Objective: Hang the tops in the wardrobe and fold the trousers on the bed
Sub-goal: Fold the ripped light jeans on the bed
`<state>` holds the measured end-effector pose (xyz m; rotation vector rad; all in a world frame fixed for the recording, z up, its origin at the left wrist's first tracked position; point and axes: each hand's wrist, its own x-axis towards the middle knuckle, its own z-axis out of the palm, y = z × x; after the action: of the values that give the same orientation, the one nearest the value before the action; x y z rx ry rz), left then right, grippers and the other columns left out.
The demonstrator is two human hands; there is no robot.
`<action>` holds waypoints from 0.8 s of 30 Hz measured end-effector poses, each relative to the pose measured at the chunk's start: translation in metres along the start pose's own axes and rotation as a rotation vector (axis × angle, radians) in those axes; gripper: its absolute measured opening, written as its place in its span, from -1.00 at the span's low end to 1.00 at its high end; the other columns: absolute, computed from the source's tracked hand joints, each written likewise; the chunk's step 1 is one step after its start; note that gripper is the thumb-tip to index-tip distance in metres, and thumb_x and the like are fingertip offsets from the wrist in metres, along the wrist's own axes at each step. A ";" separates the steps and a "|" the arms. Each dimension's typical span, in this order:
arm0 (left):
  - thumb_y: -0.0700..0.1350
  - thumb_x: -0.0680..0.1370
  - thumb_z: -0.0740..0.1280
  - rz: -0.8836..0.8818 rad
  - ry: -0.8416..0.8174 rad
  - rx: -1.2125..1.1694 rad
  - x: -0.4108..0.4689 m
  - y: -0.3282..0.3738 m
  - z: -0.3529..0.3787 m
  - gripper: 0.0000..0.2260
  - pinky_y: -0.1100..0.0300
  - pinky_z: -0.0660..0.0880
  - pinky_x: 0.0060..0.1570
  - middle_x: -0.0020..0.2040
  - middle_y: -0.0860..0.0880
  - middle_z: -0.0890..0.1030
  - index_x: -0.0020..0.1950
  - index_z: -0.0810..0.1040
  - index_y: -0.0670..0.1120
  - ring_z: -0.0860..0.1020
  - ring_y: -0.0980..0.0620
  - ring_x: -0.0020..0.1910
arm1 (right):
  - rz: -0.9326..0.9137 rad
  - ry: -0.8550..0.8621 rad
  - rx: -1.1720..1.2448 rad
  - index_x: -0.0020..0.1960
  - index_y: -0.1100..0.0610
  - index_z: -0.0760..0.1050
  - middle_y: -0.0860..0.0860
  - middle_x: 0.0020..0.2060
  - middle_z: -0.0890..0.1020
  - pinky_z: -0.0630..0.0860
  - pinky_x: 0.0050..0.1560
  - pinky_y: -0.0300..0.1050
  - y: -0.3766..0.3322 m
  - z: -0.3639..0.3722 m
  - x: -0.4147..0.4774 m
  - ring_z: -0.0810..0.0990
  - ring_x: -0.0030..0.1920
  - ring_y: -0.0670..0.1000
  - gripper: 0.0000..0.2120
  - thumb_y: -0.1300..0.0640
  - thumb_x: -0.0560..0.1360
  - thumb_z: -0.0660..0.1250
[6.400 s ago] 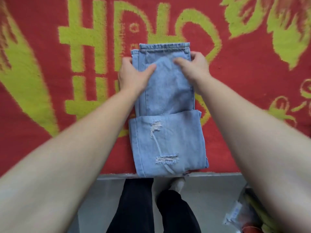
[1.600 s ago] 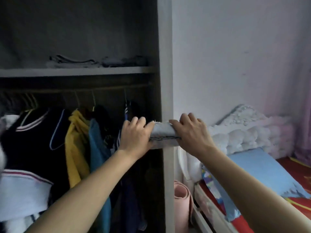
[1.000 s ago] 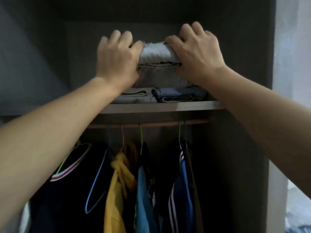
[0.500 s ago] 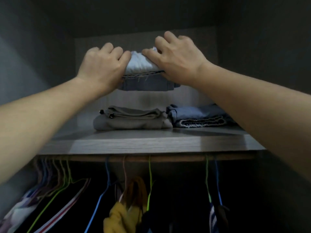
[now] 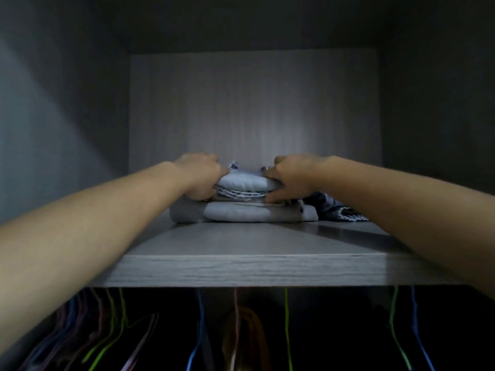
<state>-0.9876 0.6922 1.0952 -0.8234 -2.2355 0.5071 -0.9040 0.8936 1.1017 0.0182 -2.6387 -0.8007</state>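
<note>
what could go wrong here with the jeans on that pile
The left hand and right hand grip the ends of the folded jeans atop the grey garment; withdrawing them may drag the fold open. The jeans might also slip onto the dark garment beside.

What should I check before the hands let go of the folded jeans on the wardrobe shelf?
1. Folded jeans set on the grey folded garment: ok, they appear to lie on top of it.
2. Grip on both ends: ok, the left hand and right hand each hold one end.
3. Fingers free to slide out: not ok, the right thumb is tucked under the jeans.
4. Stack away from the front edge of the shelf: ok, bare board shows in front of it.
5. Jeans apart from the dark garment on the right: cannot tell, the right hand hides the gap.
6. Fold intact: ok at the front; the back is hidden.
</note>
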 end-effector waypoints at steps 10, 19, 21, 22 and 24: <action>-0.08 0.59 0.18 -0.227 0.537 -0.293 -0.041 -0.031 -0.026 -0.60 -0.12 0.43 0.14 0.26 -0.22 0.44 0.45 0.38 -0.01 0.41 -0.26 0.26 | 0.251 0.514 -0.089 0.50 -0.07 0.27 0.15 0.29 0.42 0.50 0.05 0.14 0.012 -0.040 -0.054 0.48 0.23 0.24 -0.50 -0.20 0.61 0.13; -0.03 0.63 0.10 -0.167 0.770 -0.272 -0.070 -0.007 -0.043 -0.63 -0.20 0.38 0.14 0.29 -0.25 0.42 0.41 0.38 -0.08 0.39 -0.28 0.24 | 0.369 0.704 -0.230 0.44 0.11 0.34 0.24 0.22 0.45 0.45 -0.03 0.14 -0.010 -0.051 -0.122 0.47 0.16 0.29 -0.54 -0.09 0.62 0.11; -0.02 0.63 0.09 -0.156 0.780 -0.333 -0.074 0.002 -0.047 -0.61 -0.21 0.35 0.19 0.36 -0.25 0.38 0.44 0.34 -0.07 0.36 -0.28 0.30 | 0.393 0.707 -0.271 0.40 0.14 0.36 0.26 0.21 0.46 0.44 -0.03 0.17 -0.012 -0.055 -0.142 0.47 0.13 0.30 -0.56 -0.06 0.62 0.11; -0.01 0.63 0.09 -0.156 0.787 -0.370 -0.079 0.007 -0.049 -0.60 -0.22 0.33 0.22 0.40 -0.25 0.35 0.46 0.32 -0.07 0.34 -0.28 0.33 | 0.401 0.707 -0.286 0.38 0.15 0.37 0.27 0.19 0.46 0.45 -0.02 0.18 -0.015 -0.057 -0.153 0.47 0.12 0.31 -0.57 -0.05 0.61 0.11; 0.02 0.64 0.08 -0.152 0.816 -0.445 -0.092 0.020 -0.053 -0.56 -0.22 0.29 0.27 0.48 -0.25 0.27 0.50 0.27 -0.07 0.29 -0.27 0.40 | 0.426 0.695 -0.288 0.37 0.15 0.38 0.27 0.18 0.47 0.45 0.00 0.19 -0.020 -0.063 -0.177 0.48 0.11 0.32 -0.58 -0.05 0.61 0.12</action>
<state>-0.8900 0.6506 1.0770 -0.8619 -1.6199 -0.3735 -0.7195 0.8649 1.0762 -0.2805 -1.7760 -0.8247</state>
